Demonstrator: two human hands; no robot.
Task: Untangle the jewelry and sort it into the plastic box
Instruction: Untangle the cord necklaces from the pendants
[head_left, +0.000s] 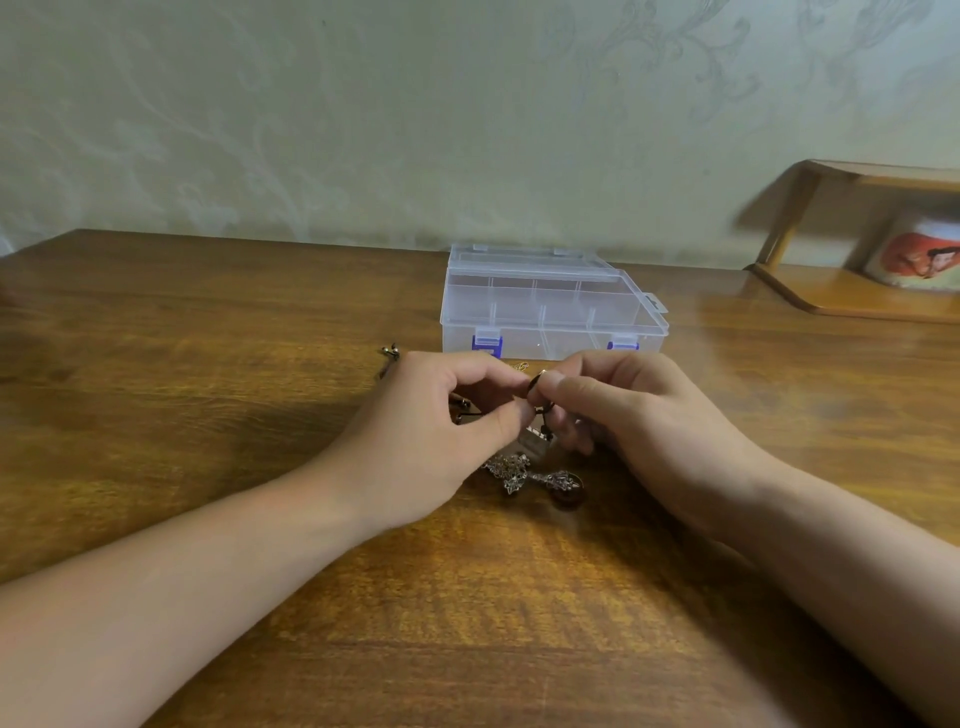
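Nearest on the wooden table (208, 519) lies a tangled silver jewelry cluster (535, 475), just below both hands. Above it the left hand (431, 421) and right hand (639, 415) meet, fingers curled, pinching a small dark ring piece (535, 387) between them. Beyond stands the clear plastic box (550, 306), lid closed, near the wall.

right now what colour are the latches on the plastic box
Blue, on an otherwise clear plastic box; the latches show best in the head view, just beyond the hands.
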